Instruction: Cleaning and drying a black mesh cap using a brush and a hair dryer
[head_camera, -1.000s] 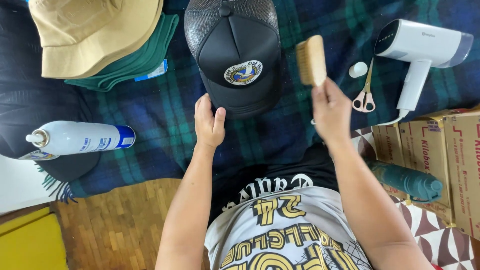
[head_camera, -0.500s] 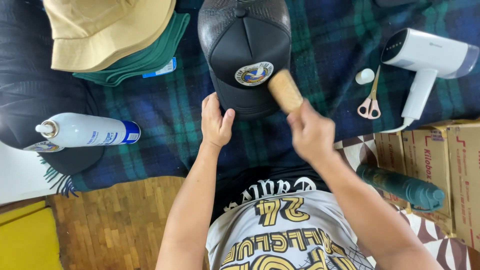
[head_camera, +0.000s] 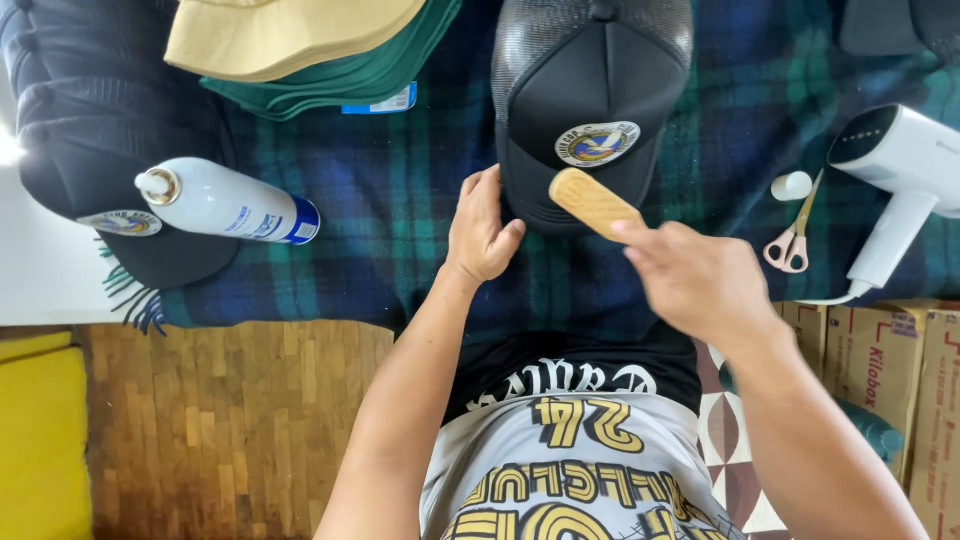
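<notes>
A black mesh-backed cap (head_camera: 585, 95) with a round patch lies on a blue-green plaid blanket (head_camera: 390, 210), brim toward me. My left hand (head_camera: 480, 228) pinches the brim's left edge. My right hand (head_camera: 700, 280) grips a wooden brush (head_camera: 592, 202), whose back faces up as it rests over the brim's front.
A white spray can (head_camera: 225, 203) lies at the left beside a dark cap (head_camera: 150, 250). A tan bucket hat (head_camera: 280, 35) tops green folded cloth. Pink-handled scissors (head_camera: 790, 240), a small white cap (head_camera: 791, 185) and a white handheld steamer (head_camera: 900, 170) lie at the right; cardboard boxes (head_camera: 890, 370) below them.
My right hand brought the brush from beside the cap down onto its brim and turned the bristles downward. The view shifted, so everything sits further right.
</notes>
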